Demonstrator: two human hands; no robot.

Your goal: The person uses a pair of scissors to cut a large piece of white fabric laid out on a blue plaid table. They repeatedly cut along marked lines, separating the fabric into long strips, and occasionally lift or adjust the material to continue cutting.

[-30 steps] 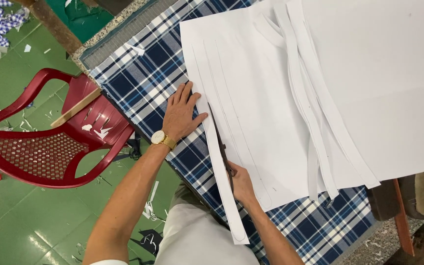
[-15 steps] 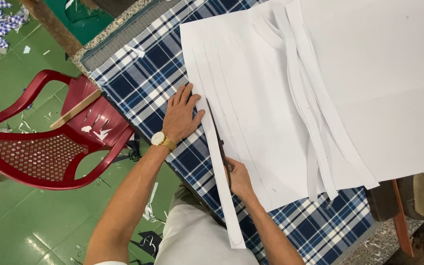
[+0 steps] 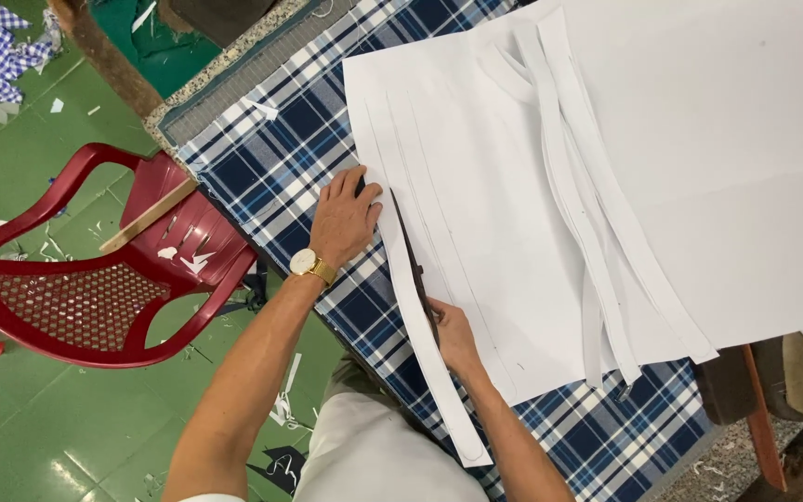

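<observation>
We've got the right hand clamped on the scissors, blades partway up the white sheet. Left hand lies flat, fingers spread, at ten o'clock from it. Several strips are cut already; lots of sheet's left.

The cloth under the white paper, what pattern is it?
The cloth is a blue, navy and white plaid check, clearest in the head view beside the left hand.

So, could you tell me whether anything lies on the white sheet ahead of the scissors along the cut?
Nothing visible: the dark scissors in the right hand point along bare white sheet; left hand rests beside.
</observation>
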